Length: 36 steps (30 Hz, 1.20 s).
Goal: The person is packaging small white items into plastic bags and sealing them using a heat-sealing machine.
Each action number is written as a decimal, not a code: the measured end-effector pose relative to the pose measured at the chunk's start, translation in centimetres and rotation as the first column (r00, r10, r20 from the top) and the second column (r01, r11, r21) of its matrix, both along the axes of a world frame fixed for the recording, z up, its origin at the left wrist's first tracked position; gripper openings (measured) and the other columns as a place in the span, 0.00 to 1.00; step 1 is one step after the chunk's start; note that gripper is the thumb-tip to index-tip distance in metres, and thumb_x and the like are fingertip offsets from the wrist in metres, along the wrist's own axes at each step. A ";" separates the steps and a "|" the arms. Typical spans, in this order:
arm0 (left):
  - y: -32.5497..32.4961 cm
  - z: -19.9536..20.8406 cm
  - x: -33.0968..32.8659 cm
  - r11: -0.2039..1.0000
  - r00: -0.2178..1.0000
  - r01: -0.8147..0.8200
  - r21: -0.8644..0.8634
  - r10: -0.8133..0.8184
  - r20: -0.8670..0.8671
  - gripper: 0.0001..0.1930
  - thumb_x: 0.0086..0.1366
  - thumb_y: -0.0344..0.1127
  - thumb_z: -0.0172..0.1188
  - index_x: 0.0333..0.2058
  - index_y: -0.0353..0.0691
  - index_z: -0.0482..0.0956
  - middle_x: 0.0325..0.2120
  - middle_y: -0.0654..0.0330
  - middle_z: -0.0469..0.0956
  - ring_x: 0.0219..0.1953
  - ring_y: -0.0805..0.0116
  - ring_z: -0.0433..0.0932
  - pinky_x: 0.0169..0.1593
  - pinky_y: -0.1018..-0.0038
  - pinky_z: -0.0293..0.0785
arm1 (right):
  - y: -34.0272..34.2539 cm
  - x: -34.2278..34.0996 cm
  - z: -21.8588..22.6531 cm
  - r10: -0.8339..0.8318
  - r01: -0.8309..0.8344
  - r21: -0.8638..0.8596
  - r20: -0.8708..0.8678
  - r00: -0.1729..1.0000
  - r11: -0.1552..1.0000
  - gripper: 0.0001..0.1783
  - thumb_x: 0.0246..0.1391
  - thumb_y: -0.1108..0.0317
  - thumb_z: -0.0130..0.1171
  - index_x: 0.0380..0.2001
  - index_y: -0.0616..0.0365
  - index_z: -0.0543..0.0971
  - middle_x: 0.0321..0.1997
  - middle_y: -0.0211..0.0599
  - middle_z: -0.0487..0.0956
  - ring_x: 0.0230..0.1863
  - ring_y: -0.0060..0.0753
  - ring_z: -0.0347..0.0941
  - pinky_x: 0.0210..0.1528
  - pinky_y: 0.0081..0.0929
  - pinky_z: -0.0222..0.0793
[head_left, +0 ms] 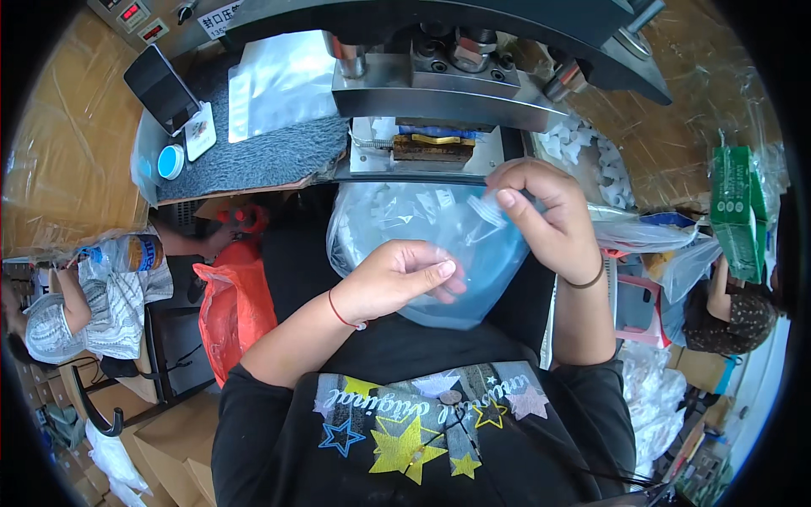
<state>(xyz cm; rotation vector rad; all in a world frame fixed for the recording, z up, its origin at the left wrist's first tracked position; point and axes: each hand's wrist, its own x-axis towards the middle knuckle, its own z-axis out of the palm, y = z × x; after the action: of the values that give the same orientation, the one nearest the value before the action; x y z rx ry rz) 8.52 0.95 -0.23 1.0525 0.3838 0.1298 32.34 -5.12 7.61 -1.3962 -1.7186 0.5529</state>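
A small clear plastic bag (488,221) with a ribbed band near its top is stretched between my hands. My right hand (547,215) pinches its upper end between thumb and curled fingers. At its lower left, my left hand (405,272) is closed with the thumb over the fingers, and some fingertips show through the clear film. Beneath both hands, a large translucent plastic bag (372,221) lies open in my lap, with clear pieces inside it. Just beyond stands the press, its metal block (435,150) below a heavy steel head (452,89).
On the grey mat (279,156) at left are flat silvery pouches (279,84), a phone on a stand (160,89) and a round blue-topped tub (171,160). White plastic scraps (583,148) lie right of the press. A red bag (236,308) hangs at left. Other people sit at both sides.
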 end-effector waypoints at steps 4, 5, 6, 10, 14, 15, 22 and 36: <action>-0.2 0.1 0.3 0.985 0.996 0.086 -0.150 -0.089 -0.010 0.17 0.73 0.41 0.55 0.47 0.30 0.78 0.40 0.49 0.83 0.41 0.62 0.84 0.48 0.69 0.79 | -0.9 1.1 0.0 0.101 -0.105 -0.223 -0.032 0.994 0.969 0.11 0.61 0.66 0.59 0.39 0.65 0.79 0.39 0.39 0.82 0.41 0.30 0.77 0.44 0.26 0.71; -0.3 -0.1 0.4 0.978 0.996 0.091 -0.188 -0.093 -0.001 0.16 0.73 0.39 0.55 0.48 0.31 0.78 0.41 0.49 0.83 0.42 0.61 0.84 0.48 0.69 0.79 | -1.1 0.9 0.1 0.102 -0.107 -0.228 -0.033 0.994 0.968 0.11 0.61 0.66 0.59 0.39 0.65 0.79 0.39 0.39 0.82 0.41 0.30 0.77 0.44 0.26 0.71; -0.4 -0.3 0.4 0.970 0.995 0.095 -0.226 -0.095 0.009 0.15 0.73 0.37 0.54 0.48 0.31 0.78 0.42 0.48 0.82 0.43 0.60 0.84 0.48 0.70 0.79 | -1.4 0.7 0.3 0.049 -0.063 -0.217 -0.071 0.996 0.974 0.12 0.61 0.67 0.59 0.42 0.65 0.78 0.39 0.39 0.82 0.41 0.30 0.78 0.44 0.26 0.71; 0.5 -1.0 -0.3 0.970 0.997 0.041 -0.238 -0.054 -0.047 0.13 0.71 0.32 0.53 0.50 0.32 0.77 0.45 0.48 0.82 0.44 0.60 0.84 0.47 0.70 0.80 | -1.3 3.4 -1.0 -0.457 0.493 -0.080 0.274 0.846 0.866 0.15 0.60 0.73 0.57 0.51 0.59 0.76 0.40 0.42 0.82 0.41 0.32 0.79 0.44 0.28 0.73; 4.5 -1.1 0.6 0.970 0.995 -0.100 -0.222 0.102 -0.003 0.15 0.67 0.27 0.54 0.51 0.29 0.76 0.44 0.49 0.82 0.42 0.61 0.84 0.44 0.70 0.82 | -0.9 8.5 -3.3 -0.419 0.534 -0.051 0.559 0.716 0.844 0.18 0.55 0.75 0.60 0.51 0.56 0.77 0.48 0.44 0.78 0.40 0.47 0.77 0.42 0.34 0.73; 5.4 -1.0 0.9 0.950 0.985 -0.157 -0.271 0.170 0.023 0.15 0.66 0.26 0.55 0.50 0.28 0.76 0.43 0.49 0.82 0.40 0.62 0.84 0.43 0.69 0.82 | -0.5 9.1 -4.4 -0.393 0.473 0.016 0.582 0.712 0.881 0.18 0.54 0.76 0.60 0.49 0.56 0.77 0.49 0.43 0.77 0.42 0.50 0.76 0.43 0.36 0.73; 6.9 -1.4 1.0 0.878 0.878 -0.477 0.023 0.475 0.059 0.17 0.64 0.28 0.62 0.50 0.32 0.72 0.42 0.54 0.79 0.36 0.65 0.80 0.41 0.68 0.79 | -0.7 9.9 -6.6 -0.423 0.489 0.007 0.515 0.746 0.872 0.15 0.50 0.77 0.60 0.43 0.59 0.75 0.44 0.48 0.74 0.47 0.56 0.73 0.49 0.41 0.69; 8.8 -0.5 -7.7 -0.106 0.812 -0.116 0.988 0.562 0.156 0.11 0.70 0.35 0.54 0.45 0.36 0.78 0.43 0.51 0.81 0.46 0.51 0.79 0.51 0.65 0.74 | -4.0 6.8 -4.2 -0.520 0.508 0.112 0.210 0.828 0.854 0.13 0.55 0.73 0.61 0.44 0.61 0.75 0.43 0.43 0.76 0.39 0.41 0.74 0.43 0.33 0.71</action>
<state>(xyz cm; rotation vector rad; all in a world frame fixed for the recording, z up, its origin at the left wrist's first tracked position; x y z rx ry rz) 0.79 9.70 -0.76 2.5042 0.9765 0.8801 39.19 -9.09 3.37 -1.8558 -1.4203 0.0403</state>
